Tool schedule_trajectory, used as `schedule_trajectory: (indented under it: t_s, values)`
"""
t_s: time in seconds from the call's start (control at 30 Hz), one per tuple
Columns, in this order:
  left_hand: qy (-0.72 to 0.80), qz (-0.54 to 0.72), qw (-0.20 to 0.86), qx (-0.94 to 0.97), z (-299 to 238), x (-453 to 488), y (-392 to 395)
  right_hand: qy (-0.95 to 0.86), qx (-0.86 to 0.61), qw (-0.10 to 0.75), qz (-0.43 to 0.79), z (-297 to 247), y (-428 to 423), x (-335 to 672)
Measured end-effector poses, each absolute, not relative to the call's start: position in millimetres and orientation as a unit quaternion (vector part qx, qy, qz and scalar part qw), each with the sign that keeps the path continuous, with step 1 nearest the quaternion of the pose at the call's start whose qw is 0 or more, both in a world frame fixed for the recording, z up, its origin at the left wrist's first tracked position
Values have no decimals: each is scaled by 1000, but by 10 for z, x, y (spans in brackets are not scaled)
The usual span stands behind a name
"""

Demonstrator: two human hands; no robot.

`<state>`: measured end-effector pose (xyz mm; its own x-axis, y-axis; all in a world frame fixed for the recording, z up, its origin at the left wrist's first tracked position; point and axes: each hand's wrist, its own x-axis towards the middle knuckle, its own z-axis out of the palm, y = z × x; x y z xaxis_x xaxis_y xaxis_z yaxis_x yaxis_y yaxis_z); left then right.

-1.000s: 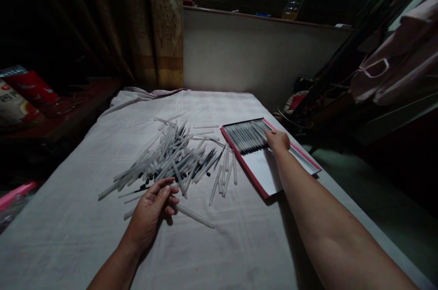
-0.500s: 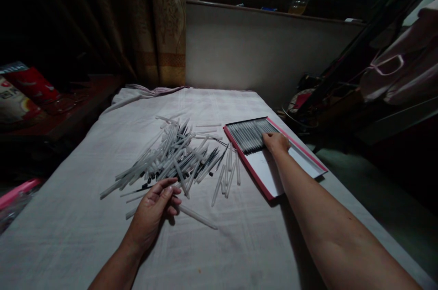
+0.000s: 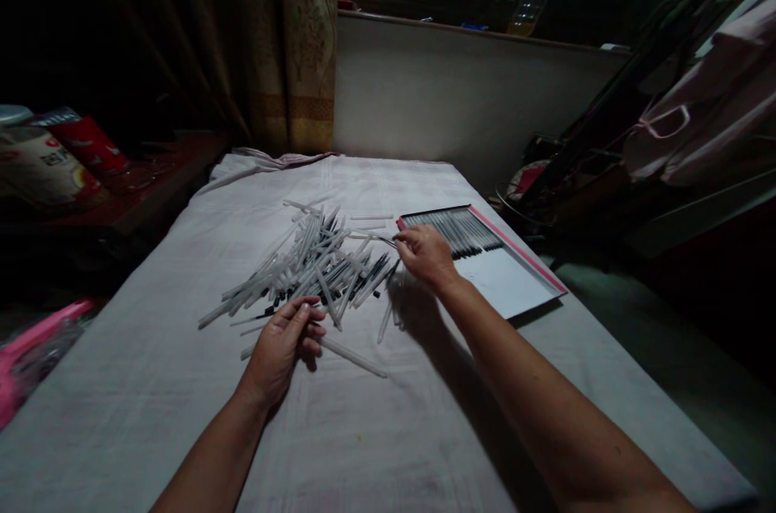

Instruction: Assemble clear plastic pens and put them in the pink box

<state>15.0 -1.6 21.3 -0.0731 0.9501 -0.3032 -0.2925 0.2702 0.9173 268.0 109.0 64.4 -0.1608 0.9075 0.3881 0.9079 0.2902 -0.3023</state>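
My left hand (image 3: pixel 288 335), fingers loosely curled and a little apart, hovers at the near side of a heap of translucent pen barrels (image 3: pixel 309 254). Nothing shows in its grasp; a single pen barrel (image 3: pixel 355 357) lies beneath its fingertips. My right hand (image 3: pixel 424 253) reaches across the near left corner of a shallow red-edged box (image 3: pixel 521 283). Its thumb and forefinger are pinched at the end of a thin dark pen refill (image 3: pixel 388 241) by the heap's right side. A row of dark-tipped pens (image 3: pixel 470 229) lines the far part of the box.
A white cloth (image 3: pixel 339 448) covers the table. Small black caps (image 3: pixel 377 295) lie among the barrels. A pink plastic item (image 3: pixel 42 339) is at the left edge, below packets (image 3: pixel 48 166) on a dark side table. Clothing (image 3: pixel 697 109) hangs at right.
My right hand has moved left, from the row of pens in the box to the right side of the heap. My left hand has stayed by the lone barrel. The view has shifted slightly.
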Motion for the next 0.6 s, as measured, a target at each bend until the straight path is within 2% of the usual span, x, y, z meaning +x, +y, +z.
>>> schedule_trajectory:
  t_s: [0.23,0.6]
  values:
    - [494,556,606,283,239,151,-9,-803,-537,236,106,332,403,1987]
    - [489,560,608,277,248,132,3,-859,-499,114,22,157,210,1819]
